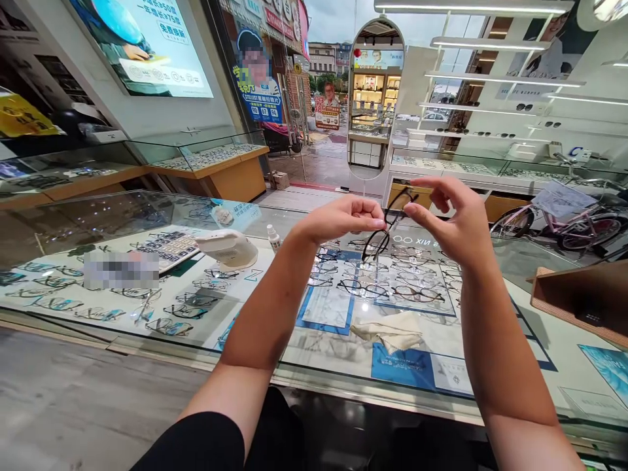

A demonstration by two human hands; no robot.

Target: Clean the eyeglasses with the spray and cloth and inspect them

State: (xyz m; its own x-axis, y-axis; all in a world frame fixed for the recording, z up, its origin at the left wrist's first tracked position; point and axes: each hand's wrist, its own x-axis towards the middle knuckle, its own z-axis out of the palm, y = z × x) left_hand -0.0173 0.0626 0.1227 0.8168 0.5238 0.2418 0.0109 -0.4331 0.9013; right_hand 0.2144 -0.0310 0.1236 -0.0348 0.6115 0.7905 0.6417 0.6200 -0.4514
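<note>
A pair of dark-framed eyeglasses (377,246) is held up between my two hands, above the glass top of a display counter (314,356). My left hand (343,216) pinches the frame from the left with its fingers curled. On the other side, my right hand (444,206) grips the glasses' upper end between thumb and forefinger. The eyeglasses hang tilted, one lens rim lower than my fingers. Below them, rows of spectacle frames (417,293) lie inside the counter. A crumpled cream cloth (392,330) rests on the glass nearer to me.
Left on the counter stand a white scanner-like device (228,248), a keyboard (169,248) and a small spray bottle (273,237). A wooden tray (579,304) sits at the right edge. Beyond are an oval mirror (375,98) and a pink bicycle (574,222).
</note>
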